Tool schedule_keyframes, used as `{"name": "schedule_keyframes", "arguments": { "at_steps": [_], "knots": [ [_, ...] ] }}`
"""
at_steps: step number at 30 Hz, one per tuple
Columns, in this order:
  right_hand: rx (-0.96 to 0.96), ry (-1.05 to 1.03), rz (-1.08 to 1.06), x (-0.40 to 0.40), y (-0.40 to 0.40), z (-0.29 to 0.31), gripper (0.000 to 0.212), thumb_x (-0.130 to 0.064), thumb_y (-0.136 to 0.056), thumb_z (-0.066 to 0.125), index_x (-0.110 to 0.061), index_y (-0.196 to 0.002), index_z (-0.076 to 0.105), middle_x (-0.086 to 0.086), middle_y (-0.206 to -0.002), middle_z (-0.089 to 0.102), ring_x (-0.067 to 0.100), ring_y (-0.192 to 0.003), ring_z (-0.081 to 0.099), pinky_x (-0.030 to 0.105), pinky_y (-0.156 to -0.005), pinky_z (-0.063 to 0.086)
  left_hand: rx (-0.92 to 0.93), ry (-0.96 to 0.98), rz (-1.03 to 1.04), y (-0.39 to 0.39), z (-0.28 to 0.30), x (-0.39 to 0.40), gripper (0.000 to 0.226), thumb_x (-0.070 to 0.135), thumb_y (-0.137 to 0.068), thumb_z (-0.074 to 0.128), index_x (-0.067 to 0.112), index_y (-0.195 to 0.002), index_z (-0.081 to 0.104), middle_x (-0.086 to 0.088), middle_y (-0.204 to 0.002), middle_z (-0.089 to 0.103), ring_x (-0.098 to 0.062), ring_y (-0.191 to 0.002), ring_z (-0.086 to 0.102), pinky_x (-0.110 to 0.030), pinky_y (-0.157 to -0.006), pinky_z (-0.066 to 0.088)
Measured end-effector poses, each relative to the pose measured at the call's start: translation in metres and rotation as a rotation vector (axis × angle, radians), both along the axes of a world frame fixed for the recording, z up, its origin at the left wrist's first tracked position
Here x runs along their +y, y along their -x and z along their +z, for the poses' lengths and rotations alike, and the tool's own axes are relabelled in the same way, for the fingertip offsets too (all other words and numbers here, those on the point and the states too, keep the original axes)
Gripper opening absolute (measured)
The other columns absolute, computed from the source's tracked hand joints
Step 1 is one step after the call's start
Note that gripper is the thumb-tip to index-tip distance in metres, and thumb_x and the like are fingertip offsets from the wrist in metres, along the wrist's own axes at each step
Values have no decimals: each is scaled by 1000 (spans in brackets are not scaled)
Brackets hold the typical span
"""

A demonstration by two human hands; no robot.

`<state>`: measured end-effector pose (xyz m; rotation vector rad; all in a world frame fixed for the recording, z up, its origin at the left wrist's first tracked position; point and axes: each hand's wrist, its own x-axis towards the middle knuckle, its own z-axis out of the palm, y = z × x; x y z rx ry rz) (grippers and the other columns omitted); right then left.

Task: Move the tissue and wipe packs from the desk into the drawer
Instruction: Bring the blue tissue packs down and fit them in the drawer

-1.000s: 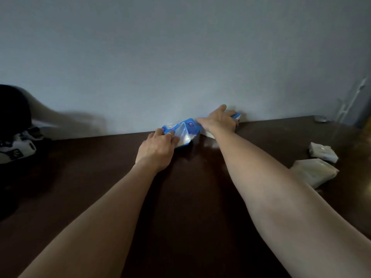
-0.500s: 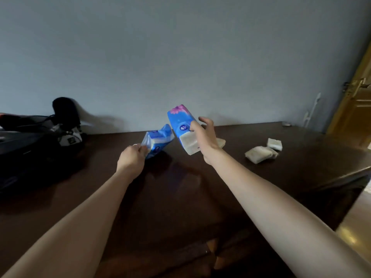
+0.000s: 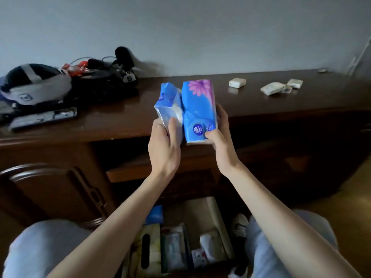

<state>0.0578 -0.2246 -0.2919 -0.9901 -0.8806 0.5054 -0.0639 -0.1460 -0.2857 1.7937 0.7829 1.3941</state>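
Both blue tissue packs have come off the back of the surface point(image 3: 124, 115) and now hang side by side in the air over its front edge. Left hand point(image 3: 163, 149) fingers are wrapped round the crumpled, part-used pack point(image 3: 167, 104); right hand point(image 3: 219, 137) fingers are clamped on the fuller flower-printed pack point(image 3: 198, 109). Held upright and together, they look ready to be lowered as a pair into the open drawer point(image 3: 218, 217) below, between the knees. That drawer already holds a tissue box and other packs, so free room is tight. Small white packs point(image 3: 273, 88) remain on the far right; a bag and cables point(image 3: 96, 77) lie left.
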Motion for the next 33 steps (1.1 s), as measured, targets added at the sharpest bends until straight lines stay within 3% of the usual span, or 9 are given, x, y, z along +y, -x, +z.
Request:
{"name": "schedule_keyframes", "arguments": {
  "at_steps": [4, 8, 10, 12, 15, 21, 26, 28, 33],
  "knots": [
    [136, 190, 207, -44, 28, -70, 79, -27, -79, 70, -26, -151, 39, 5, -139, 64, 24, -124, 64, 40, -100, 54, 129, -91, -78, 57, -67, -32, 14, 62, -99, 44, 50, -98, 51, 15, -100, 54, -1, -91, 60, -9, -73, 42],
    [331, 521, 332, -62, 45, -146, 70, -25, -76, 77, -21, -142, 52, 20, -131, 66, 30, -115, 68, 44, -96, 55, 384, -49, -148, 96, -155, -39, 19, 58, -98, 52, 50, -81, 51, 26, -99, 50, 5, -85, 57, -10, -68, 41],
    [185, 790, 317, -60, 44, -172, 79, -33, -64, 82, -29, -138, 53, 12, -125, 69, 18, -107, 71, 34, -89, 57, 469, 18, -131, 113, -198, -30, 33, 48, -98, 57, 41, -68, 47, 22, -90, 52, 3, -75, 55, -14, -66, 37],
    [-95, 1051, 337, -55, 38, -198, 80, -41, -62, 84, -40, -135, 48, -8, -122, 62, 2, -101, 66, 22, -78, 55, 632, 77, -81, 129, -236, -19, 42, 46, -98, 56, 30, -63, 38, 5, -75, 46, -9, -63, 51, -31, -66, 36],
    [-200, 1310, 325, -51, 22, -245, 84, -45, -65, 84, -32, -138, 45, -8, -133, 52, 14, -114, 54, 28, -83, 50, 745, 207, -26, 149, -272, -10, 48, 45, -98, 56, 19, -63, 36, 2, -66, 38, -13, -57, 45, -38, -54, 33],
    [-229, 1343, 170, -24, -5, -301, 94, -44, -57, 88, -27, -141, 49, -6, -127, 65, 17, -112, 63, 36, -92, 54, 808, 235, 69, 156, -307, 4, 45, 35, -99, 60, 14, -66, 38, 2, -65, 39, -16, -57, 46, -34, -54, 29],
    [-715, 1443, 104, 14, -24, -327, 127, -49, -60, 85, -29, -162, 12, 8, -162, 32, 32, -146, 34, 42, -115, 36, 891, 205, -18, 138, -325, 8, 28, 36, -97, 60, 15, -82, 49, -2, -87, 56, -24, -86, 58, -35, -63, 40],
    [-908, 1488, 126, 16, -24, -343, 132, -52, -63, 85, -30, -162, 0, 14, -164, 24, 39, -150, 22, 46, -118, 26, 886, 189, -53, 133, -330, 10, 25, 41, -98, 56, 20, -87, 50, 4, -92, 55, -17, -86, 57, -30, -62, 35],
    [-1087, 1513, 89, 25, -33, -367, 125, -60, -70, 78, -24, -162, 1, 21, -159, 27, 41, -149, 24, 50, -122, 22, 889, 166, -28, 129, -336, 6, 30, 49, -97, 52, 21, -88, 57, 11, -88, 50, -5, -73, 46, -11, -53, 23]
  ]
}}
